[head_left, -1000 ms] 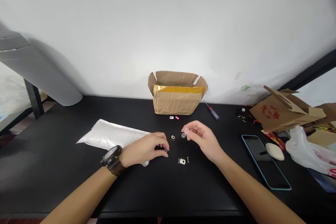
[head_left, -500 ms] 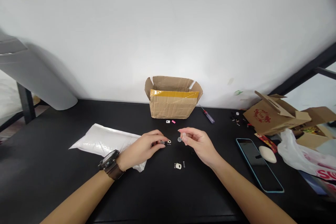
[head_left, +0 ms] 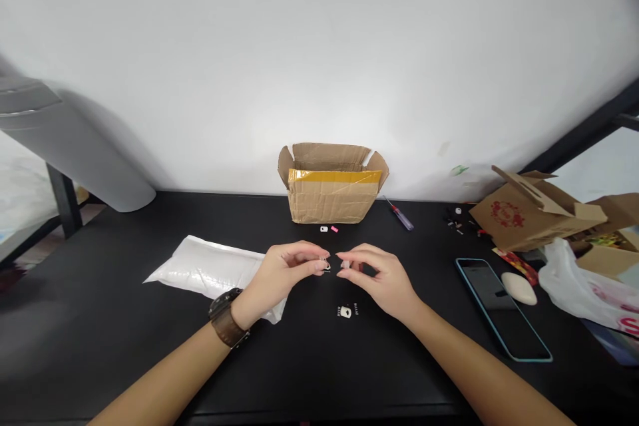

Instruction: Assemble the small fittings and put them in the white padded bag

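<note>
On my feed the action is tiny: two small bits are held up just above the table, right between the hands. The left hand (head_left: 279, 277) pinches a pale bit (head_left: 325, 266) between thumb and fingertips, and the right hand (head_left: 383, 283) pinches a clear-looking bit (head_left: 345, 265) the same way. The two bits are just apart, nearly touching, and they're too small for me to make out much detail. Neither hand is clenched; both have a careful pinch with the other fingers loosely curled.

Just below the hands, a white piece (head_left: 345, 312) lies on the black table (head_left: 100, 299) with tiny dark bits (head_left: 356, 307) beside it. Past the fingertips, a little white piece (head_left: 324, 229) and a pink piece (head_left: 334, 229) sit side by side in front of an open cardboard box (head_left: 332, 203) with yellow tape. A small screwdriver (head_left: 402, 217) lies just right of that box.

By the left wrist, with its watch (head_left: 227, 317), there's a white plastic mailer (head_left: 207, 273). Off to the right of the right hand are a phone (head_left: 499, 309) in a blue case, a white oval lump (head_left: 519, 288), a printed carton (head_left: 534, 213) and a plastic bag (head_left: 584, 286).
</note>
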The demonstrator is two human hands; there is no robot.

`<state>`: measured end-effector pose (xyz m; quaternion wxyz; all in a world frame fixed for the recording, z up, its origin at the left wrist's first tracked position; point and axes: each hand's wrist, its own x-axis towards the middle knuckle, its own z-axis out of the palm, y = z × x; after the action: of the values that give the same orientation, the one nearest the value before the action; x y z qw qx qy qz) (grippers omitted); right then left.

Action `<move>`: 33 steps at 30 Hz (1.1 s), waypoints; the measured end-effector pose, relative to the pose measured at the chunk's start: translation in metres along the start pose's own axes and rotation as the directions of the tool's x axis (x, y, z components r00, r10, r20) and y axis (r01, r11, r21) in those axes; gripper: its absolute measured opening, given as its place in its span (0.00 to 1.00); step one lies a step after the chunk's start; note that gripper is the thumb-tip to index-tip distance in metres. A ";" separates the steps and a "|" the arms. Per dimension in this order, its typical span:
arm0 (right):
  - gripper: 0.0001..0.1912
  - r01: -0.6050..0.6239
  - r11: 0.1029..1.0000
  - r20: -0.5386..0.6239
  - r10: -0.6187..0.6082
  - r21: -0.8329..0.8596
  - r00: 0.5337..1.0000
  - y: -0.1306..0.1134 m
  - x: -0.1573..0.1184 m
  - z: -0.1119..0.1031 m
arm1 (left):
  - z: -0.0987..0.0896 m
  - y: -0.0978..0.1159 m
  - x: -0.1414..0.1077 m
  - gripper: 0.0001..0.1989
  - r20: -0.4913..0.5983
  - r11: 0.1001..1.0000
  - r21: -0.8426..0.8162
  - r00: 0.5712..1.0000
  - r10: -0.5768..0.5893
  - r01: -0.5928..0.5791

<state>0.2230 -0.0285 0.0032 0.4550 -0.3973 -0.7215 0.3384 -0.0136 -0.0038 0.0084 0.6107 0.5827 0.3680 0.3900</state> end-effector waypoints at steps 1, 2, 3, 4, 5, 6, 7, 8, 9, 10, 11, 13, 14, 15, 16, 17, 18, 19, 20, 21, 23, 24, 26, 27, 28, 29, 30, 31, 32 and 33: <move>0.16 0.011 1.000 -0.005 -0.011 -0.026 1.000 0.000 -0.001 0.001 | 0.003 0.000 -0.001 0.13 -0.001 1.000 -0.016 1.000 -0.018 0.018; 0.17 0.014 0.999 -0.010 -0.014 -0.039 1.000 0.000 -0.002 0.001 | 0.006 0.000 -0.001 0.13 0.000 0.999 -0.035 0.999 -0.036 0.036; 0.18 0.009 0.999 -0.016 -0.010 -0.043 1.000 0.000 -0.003 0.002 | 0.008 0.000 -0.002 0.13 0.004 0.997 -0.058 0.998 -0.055 0.055; 0.16 0.003 0.999 -0.024 -0.004 -0.046 1.000 0.000 -0.003 0.002 | 0.010 -0.001 -0.002 0.13 0.010 0.994 -0.083 0.997 -0.072 0.072; 0.14 0.001 0.999 -0.033 -0.003 -0.053 0.999 0.000 -0.004 0.002 | 0.012 -0.002 -0.002 0.13 0.019 0.990 -0.108 0.996 -0.086 0.088; 0.11 0.009 0.998 -0.039 -0.011 -0.066 0.999 0.000 -0.004 0.002 | 0.013 -0.003 -0.002 0.14 0.026 0.986 -0.132 0.995 -0.097 0.100; 0.09 0.026 0.996 -0.039 -0.029 -0.083 0.999 0.000 -0.005 0.002 | 0.015 -0.004 -0.002 0.15 0.030 0.982 -0.154 0.994 -0.107 0.110; 0.08 0.050 0.994 -0.032 -0.054 -0.096 0.998 0.000 -0.005 0.002 | 0.016 -0.006 -0.002 0.16 0.034 0.977 -0.175 0.993 -0.115 0.119; 0.07 0.077 0.992 -0.022 -0.080 -0.104 0.997 0.000 -0.005 0.002 | 0.016 -0.006 -0.002 0.18 0.037 0.973 -0.194 0.992 -0.120 0.124; 0.07 0.105 0.989 -0.013 -0.107 -0.106 0.994 0.001 -0.005 0.002 | 0.017 -0.007 -0.002 0.19 0.039 0.970 -0.210 0.992 -0.120 0.125; 0.07 0.134 0.985 -0.007 -0.135 -0.108 0.991 0.001 -0.004 0.002 | 0.017 -0.008 -0.002 0.20 0.044 0.967 -0.222 0.992 -0.118 0.125; 0.06 0.186 0.976 -0.001 -0.187 -0.116 0.982 0.001 -0.004 0.002 | 0.017 -0.009 -0.001 0.20 0.057 0.964 -0.235 0.992 -0.111 0.121; 0.06 0.208 0.970 0.000 -0.210 -0.124 0.978 0.001 -0.003 0.001 | 0.017 -0.010 -0.001 0.21 0.066 0.965 -0.234 0.992 -0.109 0.122; 0.06 0.227 0.965 0.000 -0.229 -0.133 0.973 0.001 -0.003 0.001 | 0.017 -0.010 -0.001 0.21 0.074 0.965 -0.229 0.991 -0.110 0.124; 0.06 0.242 0.960 0.002 -0.244 -0.141 0.970 0.001 -0.002 0.001 | 0.016 -0.010 -0.001 0.22 0.081 0.967 -0.221 0.990 -0.113 0.129; 0.06 0.254 0.955 0.007 -0.256 -0.149 0.967 0.000 -0.002 0.000 | 0.016 -0.010 -0.001 0.23 0.086 0.968 -0.212 0.989 -0.117 0.133; 0.06 0.267 0.951 0.014 -0.268 -0.158 0.963 -0.001 -0.001 0.000 | 0.016 -0.010 -0.002 0.23 0.089 0.969 -0.204 0.989 -0.121 0.137; 0.05 0.276 0.946 0.022 -0.276 -0.168 0.961 -0.001 -0.001 0.000 | 0.016 -0.009 -0.002 0.23 0.091 0.970 -0.197 0.988 -0.125 0.141; 0.05 0.281 0.943 0.031 -0.280 -0.178 0.959 -0.002 -0.001 0.000 | 0.016 -0.009 -0.002 0.24 0.091 0.971 -0.193 0.987 -0.129 0.145; 0.05 0.282 0.941 0.036 -0.281 -0.188 0.959 -0.003 0.000 0.000 | 0.016 -0.008 -0.002 0.24 0.092 0.971 -0.189 0.987 -0.133 0.148; 0.05 0.278 0.938 0.035 -0.277 -0.208 0.960 -0.003 0.000 0.001 | 0.016 -0.008 -0.002 0.25 0.094 0.971 -0.184 0.986 -0.136 0.152; 0.06 0.277 0.936 0.033 -0.276 -0.215 0.961 -0.003 0.000 0.001 | 0.016 -0.008 -0.002 0.25 0.096 0.971 -0.181 0.986 -0.138 0.154; 0.06 0.283 0.933 0.032 -0.283 -0.223 0.959 -0.002 -0.001 0.001 | 0.016 -0.008 -0.002 0.26 0.102 0.972 -0.176 0.985 -0.139 0.155; 0.06 0.286 0.931 0.033 -0.286 -0.225 0.958 -0.002 -0.001 0.001 | 0.015 -0.008 -0.002 0.26 0.107 0.972 -0.174 0.985 -0.139 0.156; 0.06 0.289 0.931 0.037 -0.288 -0.225 0.957 -0.002 -0.001 0.001 | 0.015 -0.008 -0.002 0.26 0.111 0.973 -0.173 0.984 -0.138 0.156; 0.06 0.291 0.930 0.040 -0.290 -0.225 0.956 -0.001 -0.001 0.001 | 0.015 -0.008 -0.002 0.26 0.113 0.973 -0.170 0.984 -0.137 0.156; 0.06 0.294 0.929 0.044 -0.292 -0.225 0.955 -0.001 -0.001 0.001 | 0.014 -0.007 -0.002 0.26 0.114 0.974 -0.167 0.984 -0.137 0.155; 0.05 0.297 0.928 0.047 -0.294 -0.226 0.955 -0.001 -0.001 0.001 | 0.014 -0.007 -0.002 0.25 0.114 0.974 -0.163 0.984 -0.138 0.155; 0.05 0.300 0.927 0.051 -0.296 -0.227 0.954 -0.002 -0.001 0.000 | 0.014 -0.006 -0.002 0.25 0.114 0.975 -0.158 0.984 -0.140 0.157; 0.05 0.305 0.925 0.053 -0.301 -0.227 0.952 -0.002 -0.001 0.000 | 0.014 -0.006 -0.002 0.25 0.114 0.975 -0.154 0.983 -0.143 0.159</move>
<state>0.2224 -0.0302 0.0042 0.4459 -0.3286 -0.8127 0.1808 -0.0015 -0.0121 0.0033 0.7020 0.5204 0.3465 0.3409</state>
